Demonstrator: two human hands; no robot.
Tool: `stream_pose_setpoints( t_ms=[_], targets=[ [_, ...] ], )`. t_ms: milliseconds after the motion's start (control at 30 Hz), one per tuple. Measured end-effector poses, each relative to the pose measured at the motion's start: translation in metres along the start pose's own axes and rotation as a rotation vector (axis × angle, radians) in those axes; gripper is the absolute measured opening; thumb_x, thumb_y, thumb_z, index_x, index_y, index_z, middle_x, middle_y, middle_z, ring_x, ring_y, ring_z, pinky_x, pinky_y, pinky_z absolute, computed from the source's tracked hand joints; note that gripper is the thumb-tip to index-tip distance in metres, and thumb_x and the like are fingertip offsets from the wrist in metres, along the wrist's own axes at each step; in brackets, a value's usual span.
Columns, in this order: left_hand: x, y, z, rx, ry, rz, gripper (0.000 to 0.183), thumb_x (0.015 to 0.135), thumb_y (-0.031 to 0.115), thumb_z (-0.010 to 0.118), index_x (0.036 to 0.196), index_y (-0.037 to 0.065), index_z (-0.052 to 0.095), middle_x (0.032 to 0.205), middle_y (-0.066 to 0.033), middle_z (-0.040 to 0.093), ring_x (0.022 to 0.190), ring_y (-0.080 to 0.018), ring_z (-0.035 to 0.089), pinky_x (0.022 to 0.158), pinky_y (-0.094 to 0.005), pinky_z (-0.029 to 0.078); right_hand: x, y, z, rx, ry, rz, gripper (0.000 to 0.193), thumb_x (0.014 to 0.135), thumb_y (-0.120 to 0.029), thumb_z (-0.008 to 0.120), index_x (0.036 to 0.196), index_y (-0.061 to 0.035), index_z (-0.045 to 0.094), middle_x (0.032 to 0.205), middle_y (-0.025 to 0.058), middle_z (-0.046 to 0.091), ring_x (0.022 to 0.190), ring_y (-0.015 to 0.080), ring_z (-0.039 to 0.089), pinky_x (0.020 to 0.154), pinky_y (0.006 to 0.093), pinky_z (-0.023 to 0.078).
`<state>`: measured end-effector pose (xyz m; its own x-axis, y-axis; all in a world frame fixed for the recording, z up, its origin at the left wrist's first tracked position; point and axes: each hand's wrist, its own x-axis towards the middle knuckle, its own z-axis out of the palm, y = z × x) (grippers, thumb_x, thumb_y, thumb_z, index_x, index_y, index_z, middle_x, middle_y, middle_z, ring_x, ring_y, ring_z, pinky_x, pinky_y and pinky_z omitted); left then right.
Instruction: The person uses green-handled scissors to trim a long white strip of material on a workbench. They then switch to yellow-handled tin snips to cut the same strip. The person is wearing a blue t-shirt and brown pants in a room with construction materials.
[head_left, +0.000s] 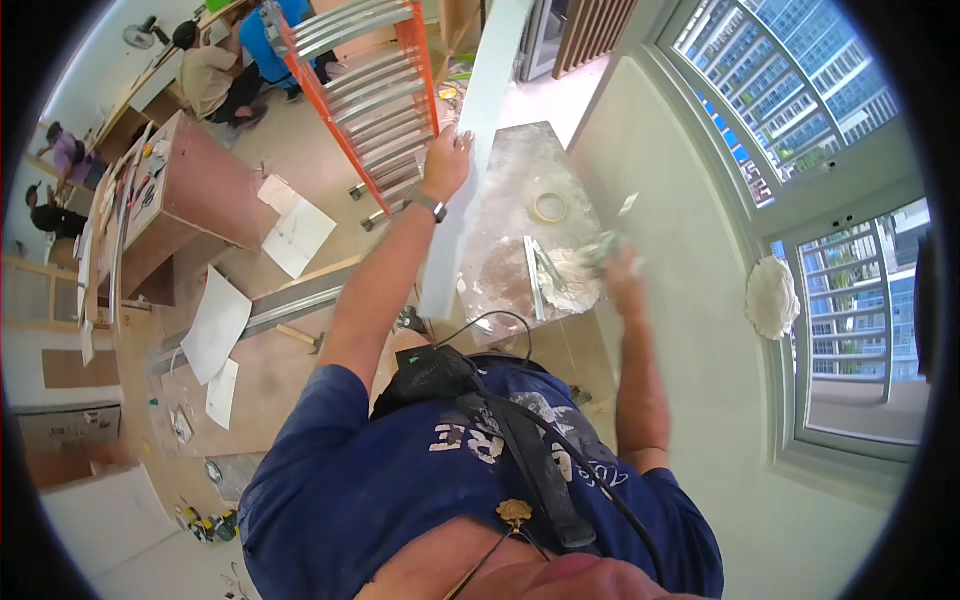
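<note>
My left hand (447, 163), with a dark watch on the wrist, grips the left edge of a long pale board (470, 190) that stands up in front of me. My right hand (624, 278) is blurred by motion. Its fingers are closed around what looks like a putty knife (604, 247), smeared with white. Below it, a heap of white putty (572, 284) lies on a dusty work surface (505, 215). Flat metal blades (535, 278) rest at the left side of the heap. A roll of tape (549, 207) lies farther back.
An orange stepladder (368, 100) stands left of the board. A hammer (298, 336) and white sheets (300, 232) lie to the left, near a wooden cabinet (215, 185). A wall (690, 280) with windows rises at my right. Several people (212, 80) sit or crouch at the far left.
</note>
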<state>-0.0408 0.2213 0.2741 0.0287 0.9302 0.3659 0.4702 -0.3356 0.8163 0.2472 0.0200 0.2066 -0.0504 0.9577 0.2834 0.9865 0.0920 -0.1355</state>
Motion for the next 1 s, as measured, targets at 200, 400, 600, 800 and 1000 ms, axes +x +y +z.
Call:
stream_pose_setpoints(
  t_ms=[200,400,600,800,1000],
  targets=[
    [0.009,-0.016,0.011,-0.182,0.113,-0.188,0.026,0.082,0.021,0.048,0.081,-0.005,0.051,0.073,-0.0202,0.055,0.065,-0.0296,0.051,0.061,-0.0362,0.039,-0.010,-0.113,0.086,0.937,-0.238,0.425,0.034,0.080,-0.020,0.048,0.108,-0.0019,0.044,0.092,0.0159,0.052,0.078,0.0206,0.055,0.064,0.0322,0.045],
    [-0.013,-0.006,0.027,-0.195,0.082,-0.302,0.026,0.082,0.019,0.047,0.088,-0.006,0.051,0.079,-0.0195,0.056,0.071,-0.0269,0.053,0.065,-0.0343,0.040,-0.031,-0.118,0.044,1.689,-0.367,0.645,0.031,0.077,-0.014,0.051,0.104,0.0005,0.045,0.085,0.0064,0.053,0.076,0.0124,0.052,0.064,0.0264,0.043],
    [-0.023,-0.025,0.043,-0.388,0.057,-0.440,0.026,0.082,0.018,0.047,0.090,-0.006,0.051,0.076,-0.0138,0.056,0.068,-0.0192,0.051,0.063,-0.0316,0.040,-0.040,-0.137,-0.006,1.467,-0.392,0.546,0.033,0.070,-0.006,0.057,0.100,0.0019,0.047,0.085,0.0065,0.054,0.078,0.0116,0.050,0.067,0.0252,0.042],
    [-0.092,-0.054,0.058,-0.661,-0.282,-0.704,0.026,0.082,0.023,0.050,0.093,-0.001,0.050,0.076,-0.0051,0.053,0.065,-0.0118,0.047,0.060,-0.0269,0.040,-0.035,-0.116,0.068,1.325,-0.197,0.536,0.037,0.073,-0.011,0.054,0.105,0.0033,0.045,0.090,0.0110,0.053,0.083,0.0177,0.050,0.072,0.0286,0.041],
    [-0.225,-0.049,0.038,-0.780,-0.464,-1.093,0.030,0.085,0.026,0.046,0.099,0.000,0.050,0.084,-0.0043,0.055,0.070,-0.0113,0.050,0.064,-0.0248,0.041,-0.008,-0.149,0.077,1.197,-0.294,0.684,0.037,0.072,-0.019,0.055,0.104,0.0002,0.050,0.087,0.0157,0.057,0.079,0.0218,0.055,0.070,0.0305,0.043]
  ],
)
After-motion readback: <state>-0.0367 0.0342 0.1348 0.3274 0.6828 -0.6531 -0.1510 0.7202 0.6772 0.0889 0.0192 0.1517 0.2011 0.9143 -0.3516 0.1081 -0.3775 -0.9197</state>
